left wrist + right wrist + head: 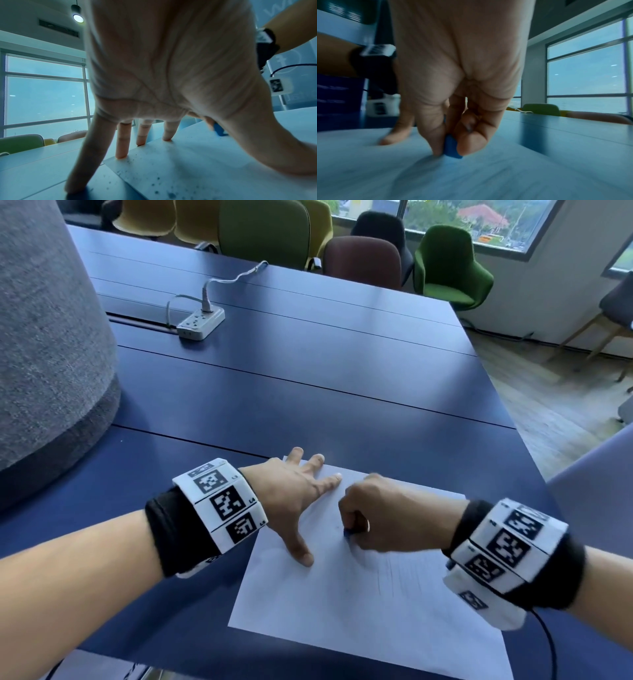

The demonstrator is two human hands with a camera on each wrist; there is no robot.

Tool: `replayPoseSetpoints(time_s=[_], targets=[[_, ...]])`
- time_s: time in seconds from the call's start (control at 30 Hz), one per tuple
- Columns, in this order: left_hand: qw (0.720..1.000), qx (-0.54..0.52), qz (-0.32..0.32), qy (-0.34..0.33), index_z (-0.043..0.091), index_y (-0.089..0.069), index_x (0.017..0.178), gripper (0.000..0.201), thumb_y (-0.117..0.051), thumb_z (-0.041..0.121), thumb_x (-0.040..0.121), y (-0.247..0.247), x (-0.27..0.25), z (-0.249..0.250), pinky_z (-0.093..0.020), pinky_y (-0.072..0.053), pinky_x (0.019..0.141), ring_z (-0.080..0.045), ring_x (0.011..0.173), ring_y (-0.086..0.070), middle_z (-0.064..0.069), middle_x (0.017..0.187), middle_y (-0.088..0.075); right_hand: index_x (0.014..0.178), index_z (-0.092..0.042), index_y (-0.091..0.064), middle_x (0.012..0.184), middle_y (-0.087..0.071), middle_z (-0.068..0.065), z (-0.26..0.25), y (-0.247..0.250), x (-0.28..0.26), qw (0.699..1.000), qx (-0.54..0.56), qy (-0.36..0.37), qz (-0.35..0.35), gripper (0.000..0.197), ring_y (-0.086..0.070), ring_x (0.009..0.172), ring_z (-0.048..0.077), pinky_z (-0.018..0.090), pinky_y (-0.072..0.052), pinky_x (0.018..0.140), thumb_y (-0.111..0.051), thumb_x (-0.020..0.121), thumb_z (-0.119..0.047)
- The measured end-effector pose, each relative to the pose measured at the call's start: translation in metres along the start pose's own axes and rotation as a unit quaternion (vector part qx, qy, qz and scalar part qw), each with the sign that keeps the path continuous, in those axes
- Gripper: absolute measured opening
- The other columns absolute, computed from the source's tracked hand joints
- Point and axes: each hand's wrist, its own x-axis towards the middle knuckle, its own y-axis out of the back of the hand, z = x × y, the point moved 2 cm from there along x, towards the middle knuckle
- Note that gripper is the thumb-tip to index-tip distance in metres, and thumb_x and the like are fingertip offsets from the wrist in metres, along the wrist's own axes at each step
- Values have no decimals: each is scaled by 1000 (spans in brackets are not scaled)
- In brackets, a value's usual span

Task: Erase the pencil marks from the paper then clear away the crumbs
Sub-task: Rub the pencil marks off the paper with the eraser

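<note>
A white sheet of paper point(342, 604) lies on the dark blue table near its front edge. Faint pencil marks point(394, 575) show on the sheet just below my right hand. My left hand point(298, 494) is spread flat, its fingers and thumb pressing the paper's far left corner. My right hand point(376, 515) pinches a small blue eraser point(347, 533) and holds its tip against the paper. In the right wrist view the eraser point(452, 148) sits between thumb and fingertips, touching the sheet. Dark crumbs point(154, 180) speckle the paper in the left wrist view, beyond which the eraser point(219, 129) shows.
A white power strip point(201, 323) with a plugged cable lies far back on the table point(308, 378). A large grey fabric-covered object point(48, 337) stands at the left. Several chairs point(448, 265) line the far edge. The table's right edge drops to a wooden floor.
</note>
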Motion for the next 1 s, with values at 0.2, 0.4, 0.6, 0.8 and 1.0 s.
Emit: replayPoseSetpoints(time_s=[0.2,0.4,0.6,0.8,1.0], targets=[[1000,-5,0,-4,36,3,155,128,-77,70,61,0,-1,0,-44,-37,104,-33,141,-9,-5,160,0,80,-12,-71,64,-58,-11,6,18,17,1000,8,-16,-9,7,-51,55,3,24,-49,61,-72,76,-18],[1000,-7,3,-5,36,2,155,127,-78,70,61,0,-2,0,-44,-38,103,-33,140,-10,-5,159,-3,80,-10,-67,74,-63,0,-1,9,11,1000,-20,-18,15,4,-51,62,14,23,-45,59,-64,78,-13],[1000,-2,-6,2,35,5,156,129,-77,70,62,-1,0,0,-44,-37,106,-32,142,-7,-5,161,2,83,-9,-72,79,-71,2,4,15,15,999,-7,-17,-34,10,-55,57,8,25,-52,61,-71,79,-18],[1000,-2,-4,4,33,4,156,129,-77,70,62,1,-1,1,-43,-36,104,-33,141,-9,-4,161,-1,78,-11,-62,84,-66,3,3,3,7,999,-33,-35,18,6,-60,76,24,36,-54,69,-62,81,-15],[1000,-7,-8,4,36,5,155,130,-78,70,62,0,-2,2,-44,-37,103,-31,141,-9,-3,160,0,82,-8,-68,82,-68,4,2,11,5,999,-29,-28,13,8,-55,68,17,32,-52,68,-65,81,-15]])
